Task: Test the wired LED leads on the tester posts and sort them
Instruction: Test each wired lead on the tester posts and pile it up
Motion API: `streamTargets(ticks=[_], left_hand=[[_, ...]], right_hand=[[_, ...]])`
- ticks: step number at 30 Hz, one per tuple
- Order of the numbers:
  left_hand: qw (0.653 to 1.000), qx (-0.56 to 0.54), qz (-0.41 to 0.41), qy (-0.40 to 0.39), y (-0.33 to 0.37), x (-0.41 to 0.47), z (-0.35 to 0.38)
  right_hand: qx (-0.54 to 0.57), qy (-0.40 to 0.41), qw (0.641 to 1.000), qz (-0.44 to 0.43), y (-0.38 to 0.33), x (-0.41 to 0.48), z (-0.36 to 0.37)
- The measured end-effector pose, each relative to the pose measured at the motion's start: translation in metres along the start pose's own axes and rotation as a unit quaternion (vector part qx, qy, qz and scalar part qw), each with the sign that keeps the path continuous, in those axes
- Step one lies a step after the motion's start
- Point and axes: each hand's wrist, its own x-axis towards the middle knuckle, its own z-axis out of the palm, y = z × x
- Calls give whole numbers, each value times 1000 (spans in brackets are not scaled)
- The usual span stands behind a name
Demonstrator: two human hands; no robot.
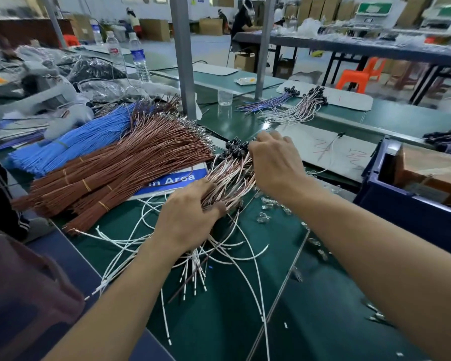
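Wired LED leads sit bunched on the green tabletop, left hand fingers curled round their wire end, right hand fingers pinching at the black heads: apparently singling one out, next needing a clean pull free.

— Which side is open?
— Near right: bare table, clear pieces scattered.
— Left?
— Brown wire bundles and a blue wire bundle fill it. LED lead bundle mid-table, loose white wires in front, blue bin walling the right.
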Motion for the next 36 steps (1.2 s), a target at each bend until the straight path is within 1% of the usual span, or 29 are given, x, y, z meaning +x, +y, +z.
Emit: streamTargets(ticks=[2, 4, 5, 6, 8, 11, 13, 15, 17, 18, 19, 20, 21, 22, 23, 24, 25, 26, 27, 28, 29, 30, 31, 34, 36], left_hand=[[995, 40, 55, 74, 3, -4, -2], [974, 93, 110, 176, 7, -8, -3], [962, 113, 133, 210, 10, -9, -3], [955, 130, 145, 225, 12, -11, -3], [956, 134, 144, 216, 14, -12, -5], [971, 73, 85, 210, 19, -13, -15], [967, 64, 59, 240, 32, -15, -24], [953, 69, 75, 286, 56, -23, -28], [936, 32, 144, 319, 90, -34, -29], [929, 19, 189, 317, 107, -40, -27], [934, 10, 217, 284, 123, -46, -23], [953, -8, 210, 217, 138, -50, -19], [979, -57, 164, 110, 151, -50, -14], [984, -154, 89, -14, 163, -49, -8], [947, -299, 17, -113, 174, -47, -4], [878, -442, -52, -178, 183, -45, 0], [806, -548, -98, -203, 187, -42, 4], [755, -612, -129, -199, 188, -38, 8], [718, -652, -153, -189, 188, -34, 12], [693, -677, -169, -183, 187, -31, 15], [671, -696, -178, -182, 185, -29, 17], [657, -708, -181, -185, 184, -28, 18], [650, -713, -183, -187, 183, -27, 20], [648, -715, -189, -184, 182, -23, 26], [638, -724, -195, -177, 183, -21, 28]], right_hand=[[20, 5, 1000, -1, 0, 0, -20], [34, 24, 999, 6, 3, -2, -42], [31, 39, 999, 8, 5, -2, -53], [27, 51, 998, 8, 8, -4, -63], [30, 68, 997, 25, 17, -8, -83], [65, 65, 991, 97, 34, -23, -108], [88, 32, 988, 125, 44, -37, -118], [131, 5, 981, 140, 49, -56, -121], [182, -4, 969, 167, 51, -75, -119], [206, -2, 962, 178, 51, -85, -116], [233, 0, 954, 188, 50, -93, -114], [262, 4, 944, 200, 50, -101, -111], [294, 8, 931, 215, 49, -109, -110], [324, 10, 917, 231, 50, -117, -108], [352, 8, 903, 246, 51, -126, -107], [374, 0, 891, 259, 53, -135, -106], [391, -10, 880, 268, 55, -144, -105], [404, -19, 871, 277, 57, -154, -104], [413, -23, 864, 288, 60, -165, -103], [419, -23, 858, 297, 65, -176, -103], [423, -21, 852, 307, 71, -188, -104], [426, -20, 847, 316, 78, -200, -106], [430, -21, 841, 326, 86, -213, -110], [443, -2, 816, 371, 115, -250, -120], [447, 8, 798, 404, 136, -274, -126]])
